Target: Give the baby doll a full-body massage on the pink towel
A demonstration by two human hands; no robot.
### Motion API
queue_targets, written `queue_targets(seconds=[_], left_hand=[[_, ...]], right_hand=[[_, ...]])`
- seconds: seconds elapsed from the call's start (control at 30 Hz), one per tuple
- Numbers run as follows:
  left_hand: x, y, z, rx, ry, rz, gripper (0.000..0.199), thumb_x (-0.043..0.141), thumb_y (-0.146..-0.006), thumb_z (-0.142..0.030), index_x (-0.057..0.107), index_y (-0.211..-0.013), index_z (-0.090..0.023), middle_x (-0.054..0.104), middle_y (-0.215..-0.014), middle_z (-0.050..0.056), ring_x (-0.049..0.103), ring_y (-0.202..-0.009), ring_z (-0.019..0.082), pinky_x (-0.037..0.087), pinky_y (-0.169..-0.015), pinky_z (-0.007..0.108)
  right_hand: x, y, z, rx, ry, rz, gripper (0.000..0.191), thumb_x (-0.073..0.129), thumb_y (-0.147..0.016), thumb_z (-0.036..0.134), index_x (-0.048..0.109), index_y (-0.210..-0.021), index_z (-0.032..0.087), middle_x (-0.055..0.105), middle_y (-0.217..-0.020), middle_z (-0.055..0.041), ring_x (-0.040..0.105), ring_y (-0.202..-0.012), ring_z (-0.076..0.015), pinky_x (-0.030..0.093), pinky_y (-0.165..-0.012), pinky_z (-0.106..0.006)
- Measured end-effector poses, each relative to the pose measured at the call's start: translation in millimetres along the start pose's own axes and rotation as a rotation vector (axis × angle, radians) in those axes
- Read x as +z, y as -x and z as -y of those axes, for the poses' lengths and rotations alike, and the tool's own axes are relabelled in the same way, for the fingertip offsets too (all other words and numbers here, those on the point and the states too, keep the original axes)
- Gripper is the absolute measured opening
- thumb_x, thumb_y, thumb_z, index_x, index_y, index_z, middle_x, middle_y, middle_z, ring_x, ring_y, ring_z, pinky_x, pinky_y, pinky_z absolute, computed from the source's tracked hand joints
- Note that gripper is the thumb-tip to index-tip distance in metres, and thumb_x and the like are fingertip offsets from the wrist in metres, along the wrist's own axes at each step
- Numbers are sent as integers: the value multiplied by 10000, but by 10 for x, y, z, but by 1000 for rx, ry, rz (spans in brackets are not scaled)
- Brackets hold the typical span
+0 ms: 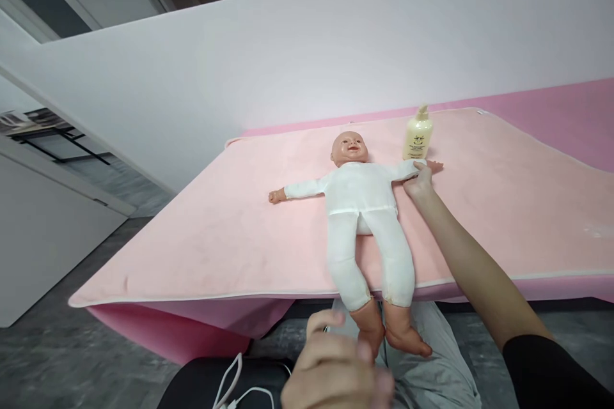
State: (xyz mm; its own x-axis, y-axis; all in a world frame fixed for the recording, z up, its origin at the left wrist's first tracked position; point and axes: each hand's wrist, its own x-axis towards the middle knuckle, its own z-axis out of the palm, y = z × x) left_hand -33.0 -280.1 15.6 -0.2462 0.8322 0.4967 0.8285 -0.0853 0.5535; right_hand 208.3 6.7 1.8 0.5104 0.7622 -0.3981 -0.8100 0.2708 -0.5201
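A baby doll (362,188) in white clothing lies face up on a pink blanket (215,236), its arms spread and its bare feet over the front edge. My right hand (419,183) is closed around the doll's forearm on the right, near its wrist. Just behind that arm stands a pale yellow pump bottle (418,135). Low in the view, in front of the doll's feet, my left hand (338,361) is raised and blurred, with its fingers curled; whether it holds anything is not clear.
A white wall (307,57) rises behind the table. At the lower left is a black surface (192,383) with white cables (230,383). Pink cloth (182,329) hangs from the front edge.
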Motion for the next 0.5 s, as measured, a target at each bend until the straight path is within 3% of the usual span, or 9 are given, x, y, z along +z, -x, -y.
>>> queue_targets(seconds=[0.07, 0.13, 0.17, 0.23, 0.33, 0.43, 0.5], left_hand=[[138, 80, 37, 276, 151, 11, 271, 493, -834, -201, 687, -657, -271, 702, -704, 30, 665, -746, 192, 546, -839, 417], [276, 194, 129, 490, 249, 32, 262, 518, -799, -142, 715, -920, -265, 687, -1063, 78, 625, -1026, 232, 482, -948, 465], [346, 270, 187, 528, 251, 41, 334, 517, -791, -116, 689, -1040, -258, 630, -1190, 100, 571, -1131, 254, 457, -977, 480], [480, 439, 306, 484, 204, 43, 434, 507, -786, -64, 638, -1153, -255, 543, -1307, 110, 481, -1242, 275, 438, -1004, 475], [618, 640, 416, 385, 252, -6, 445, 513, -783, -27, 638, -1137, -266, 407, -1422, 105, 424, -1293, 290, 465, -984, 454], [643, 672, 381, 252, 372, -16, 313, 560, -779, -69, 665, -1031, -222, 331, -1453, 127, 481, -1241, 299, 524, -909, 424], [602, 598, 304, 243, 436, -9, 194, 588, -762, -72, 682, -869, -203, 353, -1435, 119, 514, -1205, 287, 548, -858, 392]], right_hand=[[8, 9, 3, 1, 5, -9, 236, 436, -717, 91, 560, -898, 178, 632, -855, 2, 618, -816, -109, 551, -839, -269], [9, 14, 1, -12, 17, -13, 228, 439, -718, 96, 564, -892, 176, 633, -851, 3, 620, -813, -108, 548, -843, -259], [7, 13, -3, -21, 17, -10, 228, 437, -720, 96, 565, -891, 177, 634, -852, 6, 620, -812, -107, 548, -846, -257], [1, 7, -13, -35, 9, 1, 230, 435, -725, 95, 564, -894, 181, 637, -860, 10, 622, -816, -102, 546, -851, -253], [-9, -20, -41, -62, 9, 6, 238, 433, -730, 95, 559, -911, 187, 640, -900, 10, 627, -833, -98, 550, -842, -246], [-21, -60, -81, -106, 35, -16, 243, 439, -746, 114, 551, -946, 195, 641, -931, 12, 632, -853, -96, 556, -822, -237], [-31, -86, -107, -135, 52, -31, 243, 460, -753, 132, 548, -970, 196, 644, -924, 16, 635, -860, -96, 558, -814, -229]])
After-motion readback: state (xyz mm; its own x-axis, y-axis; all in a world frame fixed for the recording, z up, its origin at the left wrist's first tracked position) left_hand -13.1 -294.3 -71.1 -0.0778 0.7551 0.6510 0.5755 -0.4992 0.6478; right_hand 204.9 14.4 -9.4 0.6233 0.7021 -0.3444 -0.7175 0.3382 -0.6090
